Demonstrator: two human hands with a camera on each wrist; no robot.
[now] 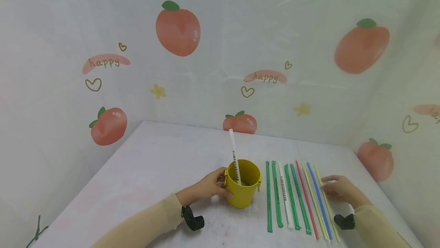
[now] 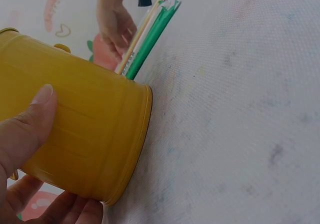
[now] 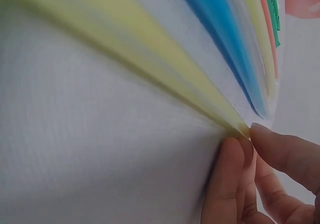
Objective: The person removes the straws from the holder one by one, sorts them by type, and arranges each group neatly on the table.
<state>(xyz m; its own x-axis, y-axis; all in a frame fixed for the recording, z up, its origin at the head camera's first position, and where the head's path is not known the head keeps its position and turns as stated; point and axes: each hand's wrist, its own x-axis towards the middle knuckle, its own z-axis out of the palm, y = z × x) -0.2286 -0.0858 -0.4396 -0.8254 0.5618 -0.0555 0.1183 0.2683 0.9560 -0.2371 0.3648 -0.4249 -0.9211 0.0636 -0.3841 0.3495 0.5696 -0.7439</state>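
A small yellow bucket (image 1: pixel 240 194) stands upright on the table, a white paper-wrapped straw (image 1: pixel 235 156) leaning inside it. My left hand (image 1: pixel 212 185) grips the bucket's left side; in the left wrist view the thumb (image 2: pixel 37 116) lies along its wall and the fingers curl under the other side. To the right lies a row of straws, ending in a yellow straw (image 1: pixel 326 202). My right hand (image 1: pixel 340 190) is at that outermost straw; the right wrist view has thumb and fingertips pinching the tip of the yellow straw (image 3: pixel 185 79).
Between bucket and right hand lie green-wrapped straws (image 1: pixel 269 198), another white-wrapped straw (image 1: pixel 285 194), a red straw (image 1: pixel 307 198), a second yellow straw (image 1: pixel 314 198) and a blue straw (image 1: pixel 319 198), side by side. A fruit-printed curtain (image 1: pixel 206 87) hangs behind the white table (image 1: pixel 165 152).
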